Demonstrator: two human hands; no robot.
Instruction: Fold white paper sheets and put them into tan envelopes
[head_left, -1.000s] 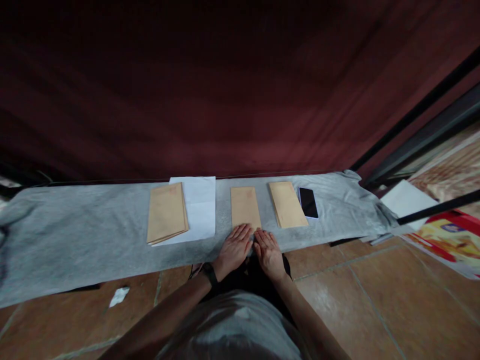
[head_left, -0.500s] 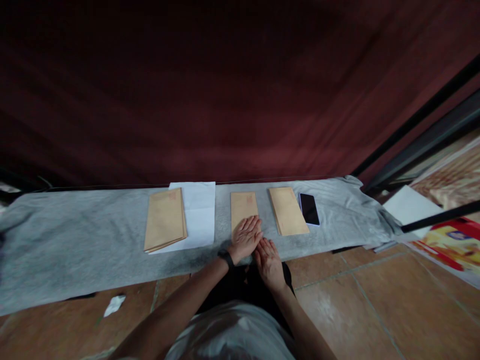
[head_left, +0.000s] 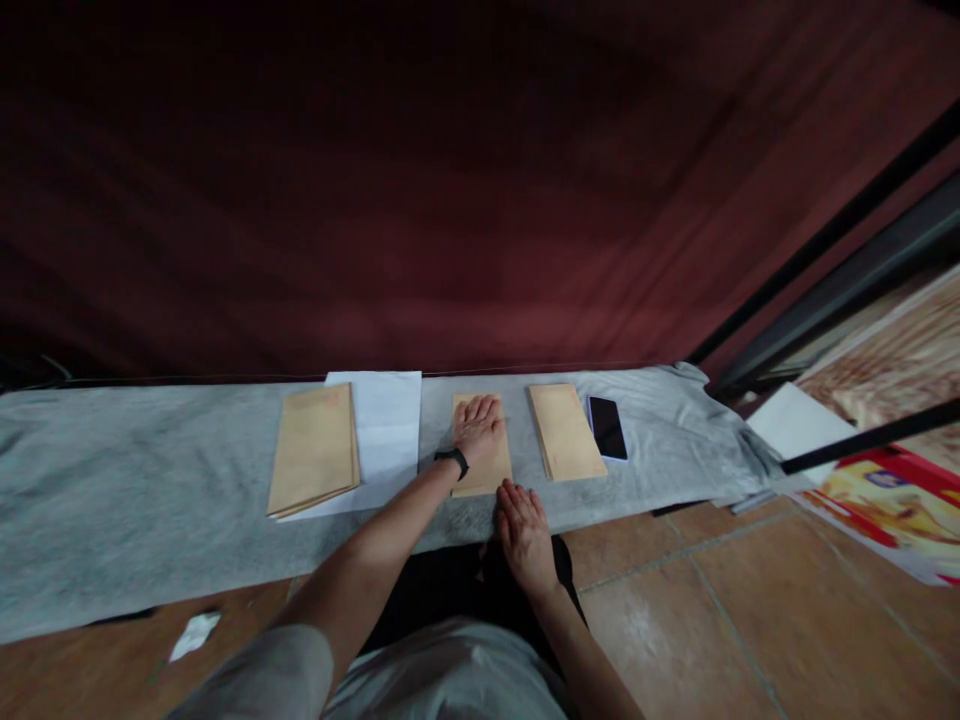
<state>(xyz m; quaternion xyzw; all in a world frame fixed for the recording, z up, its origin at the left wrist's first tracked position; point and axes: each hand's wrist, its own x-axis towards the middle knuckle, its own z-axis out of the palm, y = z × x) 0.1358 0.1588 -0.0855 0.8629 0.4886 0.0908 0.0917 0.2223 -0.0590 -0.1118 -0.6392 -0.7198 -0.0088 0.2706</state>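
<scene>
A brown paper envelope (head_left: 487, 472) lies in front of me on the grey cloth. My left hand (head_left: 478, 425), with a dark band on the wrist, rests flat over its far part. Its fingers are stretched out and it holds nothing. At the envelope's near right corner lies my right hand (head_left: 523, 530), palm down, fingers out, the tips at the edge. To the right is a stack of brown envelopes (head_left: 568, 432). On the left, more brown envelopes (head_left: 313, 448) partly cover white paper sheets (head_left: 390, 425).
A phone (head_left: 607, 428) with a dark screen lies right of the envelope stack. The grey cloth (head_left: 150, 480) covers a long narrow surface. Behind it hangs a dark red curtain (head_left: 450, 220). Dark bars (head_left: 847, 225) and a colourful printed box (head_left: 900, 500) are at the right.
My left hand has slid away from me, from the envelope's near end to its far part. The hands, which were touching, are now apart. My right hand stays near the envelope's near edge.
</scene>
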